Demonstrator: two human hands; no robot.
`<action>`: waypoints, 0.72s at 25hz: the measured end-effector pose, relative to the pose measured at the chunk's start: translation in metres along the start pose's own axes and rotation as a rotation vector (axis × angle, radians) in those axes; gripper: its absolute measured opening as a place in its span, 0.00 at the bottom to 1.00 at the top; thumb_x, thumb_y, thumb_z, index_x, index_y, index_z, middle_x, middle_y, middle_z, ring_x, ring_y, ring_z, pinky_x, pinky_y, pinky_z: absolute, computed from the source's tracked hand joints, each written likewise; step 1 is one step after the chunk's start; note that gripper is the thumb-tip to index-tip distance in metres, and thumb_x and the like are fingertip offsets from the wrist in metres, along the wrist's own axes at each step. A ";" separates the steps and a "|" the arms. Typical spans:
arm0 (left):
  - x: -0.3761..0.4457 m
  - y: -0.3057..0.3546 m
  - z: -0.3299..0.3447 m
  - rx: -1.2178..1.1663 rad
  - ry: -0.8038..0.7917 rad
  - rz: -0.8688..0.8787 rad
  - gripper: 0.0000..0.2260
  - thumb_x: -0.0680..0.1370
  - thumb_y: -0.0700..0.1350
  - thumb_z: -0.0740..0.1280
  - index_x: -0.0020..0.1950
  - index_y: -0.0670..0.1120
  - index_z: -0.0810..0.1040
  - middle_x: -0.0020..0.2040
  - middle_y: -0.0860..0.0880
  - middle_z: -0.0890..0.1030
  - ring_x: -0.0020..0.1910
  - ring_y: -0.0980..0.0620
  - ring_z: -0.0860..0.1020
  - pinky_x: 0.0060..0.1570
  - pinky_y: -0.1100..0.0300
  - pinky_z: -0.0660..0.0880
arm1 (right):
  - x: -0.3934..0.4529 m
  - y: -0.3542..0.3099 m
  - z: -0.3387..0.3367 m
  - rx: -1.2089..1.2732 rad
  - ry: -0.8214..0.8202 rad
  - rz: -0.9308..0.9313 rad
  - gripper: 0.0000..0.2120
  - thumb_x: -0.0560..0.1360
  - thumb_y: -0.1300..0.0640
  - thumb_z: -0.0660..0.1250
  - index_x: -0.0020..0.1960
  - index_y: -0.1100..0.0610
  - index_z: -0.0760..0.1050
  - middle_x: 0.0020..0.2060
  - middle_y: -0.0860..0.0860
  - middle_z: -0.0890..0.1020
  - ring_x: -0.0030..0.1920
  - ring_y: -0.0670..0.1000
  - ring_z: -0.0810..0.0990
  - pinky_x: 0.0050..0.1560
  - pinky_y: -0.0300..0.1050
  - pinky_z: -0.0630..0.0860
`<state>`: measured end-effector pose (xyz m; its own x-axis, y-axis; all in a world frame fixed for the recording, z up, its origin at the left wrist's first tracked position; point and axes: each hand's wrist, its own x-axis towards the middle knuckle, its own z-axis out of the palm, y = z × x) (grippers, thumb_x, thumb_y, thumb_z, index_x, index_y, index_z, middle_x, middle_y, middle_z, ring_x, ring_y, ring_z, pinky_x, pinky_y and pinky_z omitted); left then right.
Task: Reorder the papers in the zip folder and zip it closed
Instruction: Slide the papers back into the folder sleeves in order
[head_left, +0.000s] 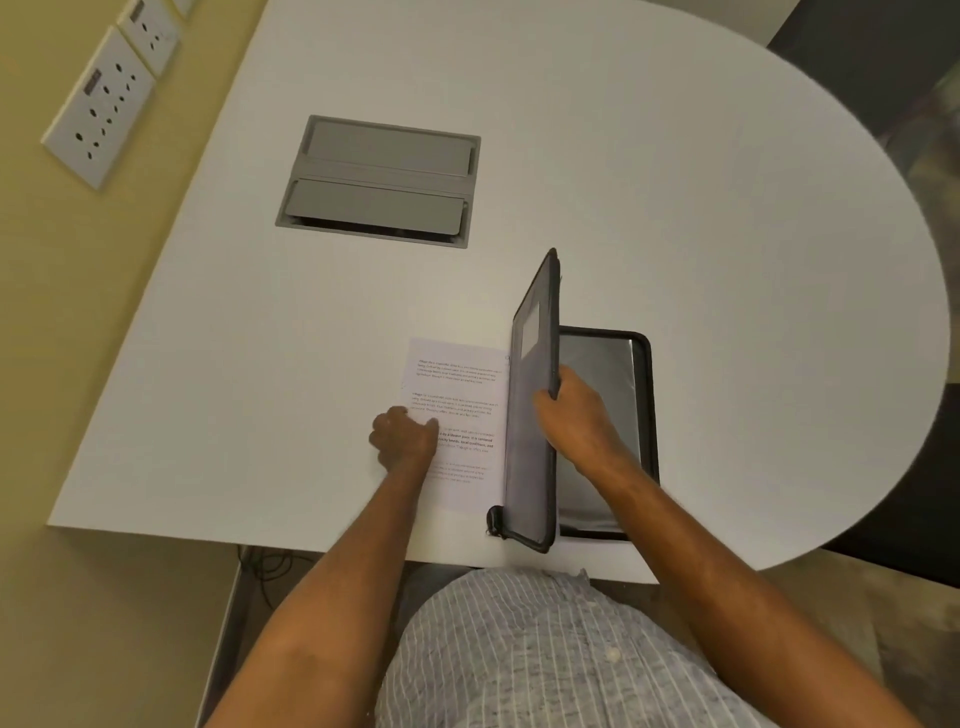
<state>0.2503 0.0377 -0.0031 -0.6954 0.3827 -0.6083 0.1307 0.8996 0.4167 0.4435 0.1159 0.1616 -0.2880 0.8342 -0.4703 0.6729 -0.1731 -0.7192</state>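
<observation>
two bare hands work at the near edge of a white bench (623, 182) with a rounded right end. the dark grey zip folder (535, 395) lies open near that edge: its right half lies flat on the bench, with a shiny plastic pocket inside a black zipped border, while its left cover is raised almost upright on the spine. the right hand (574, 410) holds this raised cover, fingers curled round its free edge about midway along, a firm grip on the folder. just left of the folder, touching its spine side, a white printed sheet of paper (462, 405) lies flat on the bench. the left hand (405, 434) rests on the sheet's left edge with fingers curled under and the thumb on the page; whether it is pinching the paper cannot be told. toward the far left of the bench sits a grey metal cable hatch (379, 179) set into the surface. white wall sockets (98, 106) show on the yellow wall beyond the left edge.
</observation>
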 end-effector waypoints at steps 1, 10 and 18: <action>0.005 -0.007 0.000 0.051 -0.008 -0.023 0.32 0.75 0.54 0.75 0.74 0.45 0.68 0.74 0.43 0.66 0.73 0.40 0.64 0.67 0.43 0.69 | 0.000 0.000 0.000 0.009 0.001 0.017 0.11 0.85 0.53 0.59 0.66 0.51 0.73 0.45 0.44 0.79 0.43 0.46 0.80 0.38 0.37 0.74; 0.021 -0.009 0.016 0.219 0.050 -0.023 0.39 0.69 0.54 0.81 0.69 0.42 0.64 0.69 0.40 0.70 0.69 0.39 0.68 0.64 0.42 0.69 | 0.000 -0.002 0.003 0.062 0.001 0.073 0.06 0.86 0.53 0.57 0.61 0.44 0.69 0.45 0.42 0.79 0.44 0.46 0.80 0.39 0.36 0.75; 0.037 -0.012 0.000 0.024 -0.060 -0.010 0.18 0.78 0.50 0.69 0.63 0.41 0.76 0.63 0.40 0.77 0.62 0.38 0.76 0.60 0.44 0.76 | 0.000 -0.003 0.005 0.080 -0.004 0.088 0.05 0.86 0.52 0.58 0.60 0.46 0.70 0.45 0.43 0.80 0.44 0.46 0.80 0.40 0.37 0.74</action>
<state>0.2229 0.0412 -0.0312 -0.6531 0.3847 -0.6523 0.1410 0.9081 0.3943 0.4377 0.1135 0.1613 -0.2331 0.8118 -0.5354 0.6392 -0.2870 -0.7135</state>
